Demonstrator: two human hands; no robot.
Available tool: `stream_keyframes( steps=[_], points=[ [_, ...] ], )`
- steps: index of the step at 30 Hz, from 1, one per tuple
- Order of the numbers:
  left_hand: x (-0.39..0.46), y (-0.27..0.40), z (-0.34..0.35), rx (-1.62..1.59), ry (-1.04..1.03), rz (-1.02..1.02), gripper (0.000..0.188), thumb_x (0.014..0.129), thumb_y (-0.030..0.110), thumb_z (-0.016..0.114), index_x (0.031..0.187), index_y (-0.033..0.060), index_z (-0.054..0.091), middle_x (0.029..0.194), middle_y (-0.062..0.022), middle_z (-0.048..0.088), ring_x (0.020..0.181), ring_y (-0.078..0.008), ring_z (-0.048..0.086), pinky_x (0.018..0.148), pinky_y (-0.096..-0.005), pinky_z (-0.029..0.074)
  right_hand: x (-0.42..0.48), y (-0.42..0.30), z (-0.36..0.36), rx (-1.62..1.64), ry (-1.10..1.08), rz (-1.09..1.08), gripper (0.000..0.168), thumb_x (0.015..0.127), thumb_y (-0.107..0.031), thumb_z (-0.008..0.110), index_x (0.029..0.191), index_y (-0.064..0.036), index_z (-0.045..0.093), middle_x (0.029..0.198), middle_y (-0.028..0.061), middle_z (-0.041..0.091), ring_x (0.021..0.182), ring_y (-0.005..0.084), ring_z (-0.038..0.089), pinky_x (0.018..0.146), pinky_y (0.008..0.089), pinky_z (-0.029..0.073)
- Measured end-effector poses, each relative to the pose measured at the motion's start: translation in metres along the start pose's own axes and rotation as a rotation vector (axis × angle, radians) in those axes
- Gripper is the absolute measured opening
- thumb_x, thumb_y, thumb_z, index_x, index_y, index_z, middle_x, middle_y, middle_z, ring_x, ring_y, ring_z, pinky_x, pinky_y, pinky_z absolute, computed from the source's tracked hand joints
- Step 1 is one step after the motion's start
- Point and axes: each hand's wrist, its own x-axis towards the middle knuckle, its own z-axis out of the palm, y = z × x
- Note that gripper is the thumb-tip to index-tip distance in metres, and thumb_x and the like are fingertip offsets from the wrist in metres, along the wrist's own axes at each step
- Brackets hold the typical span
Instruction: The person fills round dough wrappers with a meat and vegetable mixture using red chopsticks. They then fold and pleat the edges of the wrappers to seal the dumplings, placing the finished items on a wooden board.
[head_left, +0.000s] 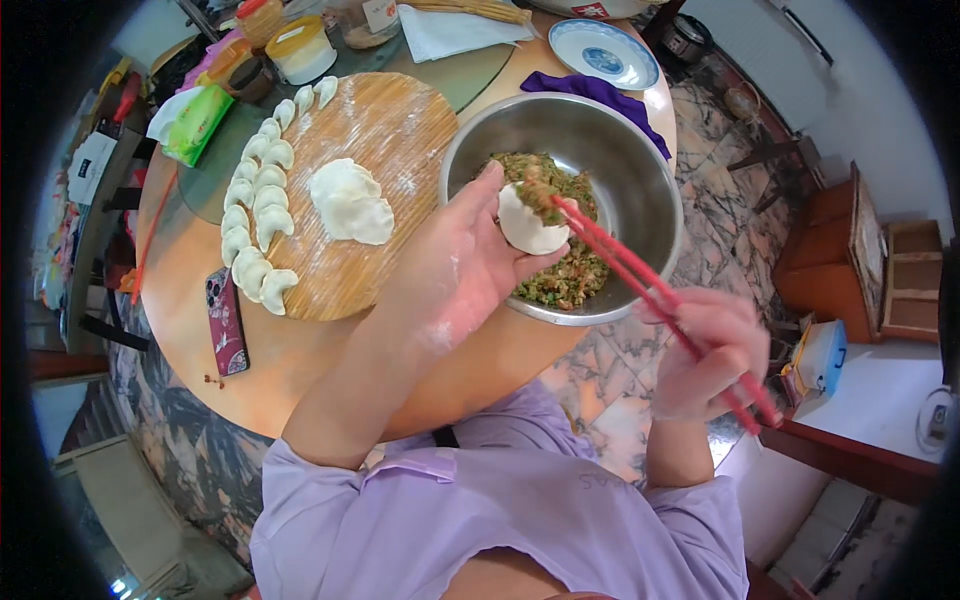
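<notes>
My left hand (480, 255) holds a round dumpling wrapper (529, 229) over the near left part of a steel mixing bowl (652, 195). Red chopsticks (619, 259) are gripped in my right hand (709, 356), which is slightly blurred. Their tips are at a lump of meat-and-greens filling (541, 193) on the wrapper. More filling (566, 281) lies in the bowl below. Left of the bowl, a floured round wooden board (360, 277) carries a pile of flat wrappers (352, 202) at its middle. Folded dumplings (271, 199) line its left edge in curved rows.
A patterned phone (226, 322) lies on the round table (300, 390) near the board. Behind the bowl are a purple cloth (600, 94) and a blue-rimmed plate (604, 56). Tubs (300, 52), a green tissue pack (196, 124) and a white paper sheet (450, 34) occupy the far side.
</notes>
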Motion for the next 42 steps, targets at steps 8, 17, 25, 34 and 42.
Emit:
stream_keyframes(
  steps=[8, 17, 25, 34, 42],
  points=[
    [0.005, 0.0, 0.003, -0.021, -0.012, -0.007, 0.036, 0.107, 0.03, 0.038, 0.132, 0.004, 0.046, 0.128, -0.0106, 0.058, 0.118, -0.0247, 0.059, 0.101, -0.043, 0.05, -0.014, 0.01, 0.009, -0.221, -0.269, -0.5, 0.036, 0.096, -0.035, 0.064, 0.094, 0.0, 0.066, 0.095, 0.0197, 0.069, 0.074, 0.0303, 0.068, 0.058, 0.0374, 0.056],
    [0.006, -0.003, 0.004, 0.133, -0.008, 0.029, 0.042, 0.108, 0.034, 0.036, 0.135, 0.0037, 0.043, 0.131, -0.0148, 0.057, 0.118, -0.0297, 0.06, 0.1, -0.044, 0.051, 0.009, 0.011, 0.003, 0.249, 0.548, 0.321, 0.034, 0.108, -0.027, 0.036, 0.092, -0.003, 0.055, 0.074, 0.0088, 0.064, 0.081, 0.0236, 0.066, 0.057, 0.0302, 0.055],
    [0.001, -0.004, 0.001, 0.159, -0.036, -0.016, 0.041, 0.107, 0.037, 0.038, 0.13, 0.0043, 0.047, 0.126, -0.0142, 0.06, 0.114, -0.0295, 0.063, 0.095, -0.0433, 0.054, 0.008, 0.034, 0.004, 0.717, 0.477, 0.616, 0.038, 0.107, -0.034, 0.039, 0.096, -0.001, 0.056, 0.075, 0.0137, 0.066, 0.059, 0.0212, 0.065, 0.054, 0.0306, 0.052],
    [0.005, 0.0, -0.005, 0.181, -0.016, 0.076, 0.04, 0.107, 0.031, 0.037, 0.136, 0.0033, 0.042, 0.131, -0.0145, 0.056, 0.119, -0.0264, 0.059, 0.101, -0.0454, 0.052, 0.013, 0.032, 0.006, 0.581, 0.483, 0.636, 0.039, 0.107, -0.035, 0.039, 0.095, -0.002, 0.056, 0.075, 0.014, 0.066, 0.058, 0.0207, 0.064, 0.053, 0.0291, 0.051],
    [0.007, 0.004, -0.006, 0.194, -0.043, 0.024, 0.035, 0.107, 0.032, 0.043, 0.126, 0.0041, 0.049, 0.123, -0.0106, 0.059, 0.113, -0.0212, 0.061, 0.097, -0.0392, 0.054, 0.026, 0.035, 0.007, 0.618, 0.442, 0.581, 0.038, 0.107, -0.033, 0.04, 0.095, -0.001, 0.057, 0.073, 0.0129, 0.065, 0.056, 0.0195, 0.062, 0.052, 0.0296, 0.05]
  ],
)
